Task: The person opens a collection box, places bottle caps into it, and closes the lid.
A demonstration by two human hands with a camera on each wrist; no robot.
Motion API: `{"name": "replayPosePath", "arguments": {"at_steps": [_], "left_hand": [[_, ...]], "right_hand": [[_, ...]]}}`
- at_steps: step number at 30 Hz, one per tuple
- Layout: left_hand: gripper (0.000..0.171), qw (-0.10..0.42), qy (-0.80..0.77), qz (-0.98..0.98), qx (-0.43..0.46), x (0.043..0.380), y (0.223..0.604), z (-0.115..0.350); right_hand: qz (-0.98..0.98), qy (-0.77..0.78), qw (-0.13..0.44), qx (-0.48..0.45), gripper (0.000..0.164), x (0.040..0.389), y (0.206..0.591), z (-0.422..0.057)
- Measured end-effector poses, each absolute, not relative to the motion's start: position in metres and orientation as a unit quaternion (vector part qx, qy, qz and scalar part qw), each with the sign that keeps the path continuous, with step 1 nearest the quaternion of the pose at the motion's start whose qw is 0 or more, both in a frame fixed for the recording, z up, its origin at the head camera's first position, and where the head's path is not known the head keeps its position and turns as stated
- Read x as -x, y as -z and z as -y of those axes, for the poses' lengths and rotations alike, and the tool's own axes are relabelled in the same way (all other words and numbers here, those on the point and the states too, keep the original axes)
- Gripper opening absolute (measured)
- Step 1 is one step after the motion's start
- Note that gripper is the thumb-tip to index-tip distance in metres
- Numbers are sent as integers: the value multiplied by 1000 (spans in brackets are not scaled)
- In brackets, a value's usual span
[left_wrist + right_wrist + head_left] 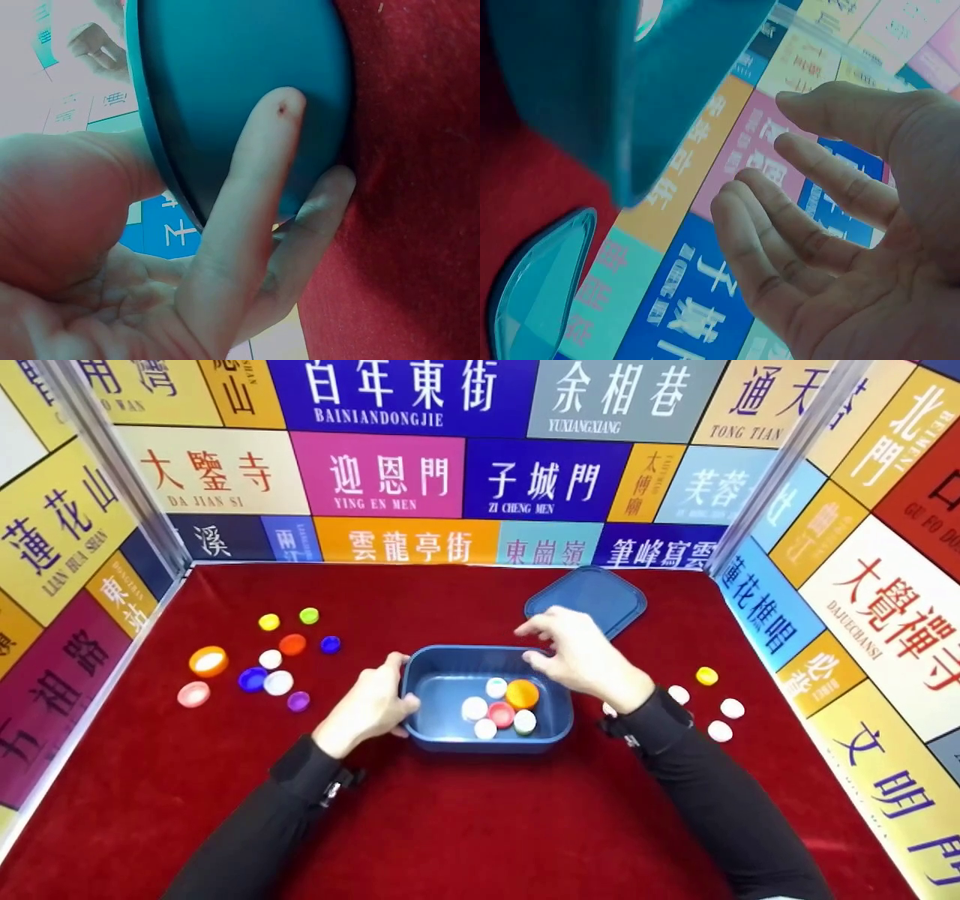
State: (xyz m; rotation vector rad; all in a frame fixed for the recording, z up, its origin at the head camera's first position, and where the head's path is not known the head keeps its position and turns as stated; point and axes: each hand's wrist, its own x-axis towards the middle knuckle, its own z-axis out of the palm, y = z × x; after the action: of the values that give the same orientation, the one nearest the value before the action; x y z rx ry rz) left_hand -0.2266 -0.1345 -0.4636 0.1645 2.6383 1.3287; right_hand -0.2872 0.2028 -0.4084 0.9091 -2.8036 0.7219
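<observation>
Blue box (441, 709), caps (523, 694) inside | left hand (371, 705) gripping box | right hand (577, 651) loose-fingered, seemingly just above

Red cloth (480, 825) below; colourful lettered panels (379, 476) behind, left and right; metal corner posts (784, 465).

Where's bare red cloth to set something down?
Free: cloth in front of the blue box, between the sleeves; also behind the box, left of the blue lid. Crowded: cap cluster left of the box; caps inside it.
</observation>
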Motion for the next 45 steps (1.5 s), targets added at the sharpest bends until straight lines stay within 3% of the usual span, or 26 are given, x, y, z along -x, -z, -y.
{"name": "replayPosePath", "arguments": {"at_steps": [9,36,45], "left_hand": [[64,94,-441,-891,-53,226,464,133],[63,91,-441,-891,-62,226,466,135],[63,85,-450,-888,-55,227,466,134]], "right_hand": [[945,-246,73,-202,41,297,412,-252],[979,-198,28,37,66,322,470,-405],[983,-179,6,37,64,322,476,-426]]}}
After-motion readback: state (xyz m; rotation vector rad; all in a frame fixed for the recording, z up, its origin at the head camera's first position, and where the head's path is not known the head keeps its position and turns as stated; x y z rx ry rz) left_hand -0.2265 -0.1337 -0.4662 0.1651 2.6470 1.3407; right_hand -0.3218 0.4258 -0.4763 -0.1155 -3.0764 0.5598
